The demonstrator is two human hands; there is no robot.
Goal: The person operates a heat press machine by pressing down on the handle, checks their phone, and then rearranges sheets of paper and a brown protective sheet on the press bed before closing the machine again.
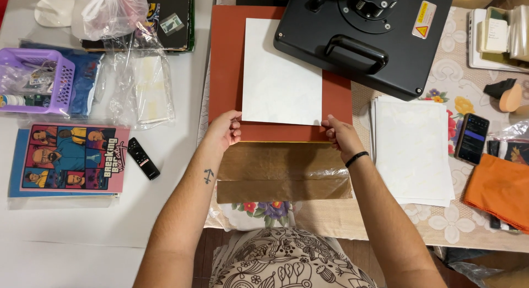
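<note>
Two tables are seen pushed together, with a floral cloth (474,90) on the right one. At centre, a white sheet (281,73) is squared on the red-brown pad (226,62), its near corners pinched by the left hand (225,131) at 7 o'clock and the right hand (340,136) at 5 o'clock, apparently for alignment. The black press head (363,34) is swung away toward 1 o'clock, leaving the pad exposed. A brown sheet (284,175) is left hanging at 6 o'clock, and a paper stack (410,150) waits at 3 o'clock.
</note>
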